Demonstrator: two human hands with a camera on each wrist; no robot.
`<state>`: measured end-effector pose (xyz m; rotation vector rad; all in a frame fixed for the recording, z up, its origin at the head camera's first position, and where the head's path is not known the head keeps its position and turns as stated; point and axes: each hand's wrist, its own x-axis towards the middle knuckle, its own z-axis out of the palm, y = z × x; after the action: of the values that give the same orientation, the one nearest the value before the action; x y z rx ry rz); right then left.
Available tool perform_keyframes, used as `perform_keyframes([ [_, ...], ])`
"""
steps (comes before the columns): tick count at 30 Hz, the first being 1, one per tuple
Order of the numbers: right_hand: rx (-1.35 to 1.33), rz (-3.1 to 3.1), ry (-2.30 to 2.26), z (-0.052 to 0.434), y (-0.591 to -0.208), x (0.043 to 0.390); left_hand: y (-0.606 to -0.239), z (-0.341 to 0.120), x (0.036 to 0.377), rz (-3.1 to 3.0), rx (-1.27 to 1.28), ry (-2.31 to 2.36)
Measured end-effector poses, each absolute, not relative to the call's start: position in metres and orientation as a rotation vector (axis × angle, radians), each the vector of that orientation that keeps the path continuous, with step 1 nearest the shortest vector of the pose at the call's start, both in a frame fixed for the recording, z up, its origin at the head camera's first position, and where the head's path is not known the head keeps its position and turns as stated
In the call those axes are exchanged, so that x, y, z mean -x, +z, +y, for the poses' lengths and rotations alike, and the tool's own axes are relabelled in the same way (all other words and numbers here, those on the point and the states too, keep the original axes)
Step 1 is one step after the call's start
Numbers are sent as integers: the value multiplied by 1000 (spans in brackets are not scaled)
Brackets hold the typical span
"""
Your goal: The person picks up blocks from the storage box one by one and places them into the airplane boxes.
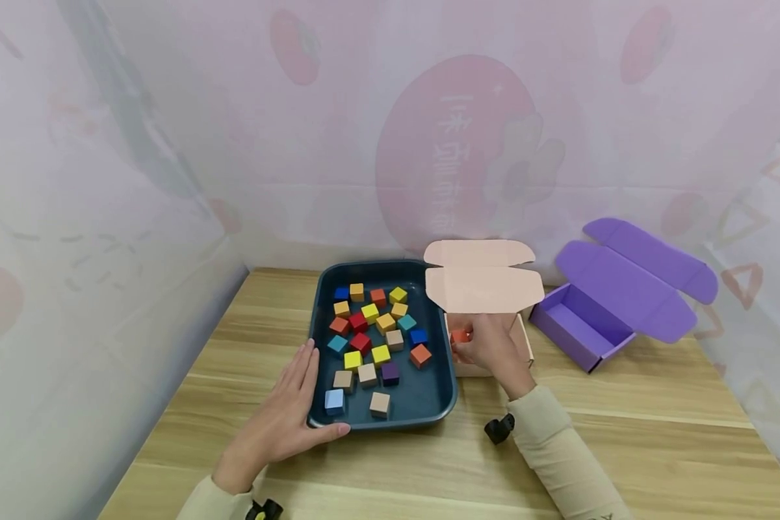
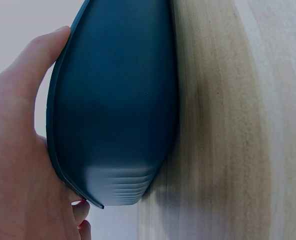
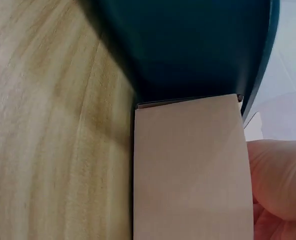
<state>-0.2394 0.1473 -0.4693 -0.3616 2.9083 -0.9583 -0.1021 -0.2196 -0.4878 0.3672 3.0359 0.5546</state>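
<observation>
My left hand (image 1: 286,412) lies along the left rim of a dark teal tray (image 1: 422,412), fingers straight and thumb at the front corner. In the left wrist view, the thumb and palm meet the tray's rim. Several coloured wooden cubes lie spread in the tray, among them a light blue cube (image 1: 334,401) and a purple cube (image 1: 390,373). My right hand (image 1: 492,350) reaches into an open pale pink box (image 1: 484,289) and pinches an orange cube (image 1: 459,336) at its fingertips. The box's front wall hides most of the right fingers in the right wrist view.
An open purple box (image 1: 578,328) stands to the right of the pink one, its lid tilted back. The pink box sits against the tray's right side. All stand on a wooden table (image 1: 676,433), with printed cloth walls (image 1: 338,144) behind and beside it.
</observation>
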Motion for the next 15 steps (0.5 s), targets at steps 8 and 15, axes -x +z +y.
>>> perform_keyframes([
  [8,363,2902,-896,154,-468,238,-487,-219,102,3045,-372,541],
  [15,273,2848,-901,152,-468,239,-487,-220,101,3051,-366,525],
])
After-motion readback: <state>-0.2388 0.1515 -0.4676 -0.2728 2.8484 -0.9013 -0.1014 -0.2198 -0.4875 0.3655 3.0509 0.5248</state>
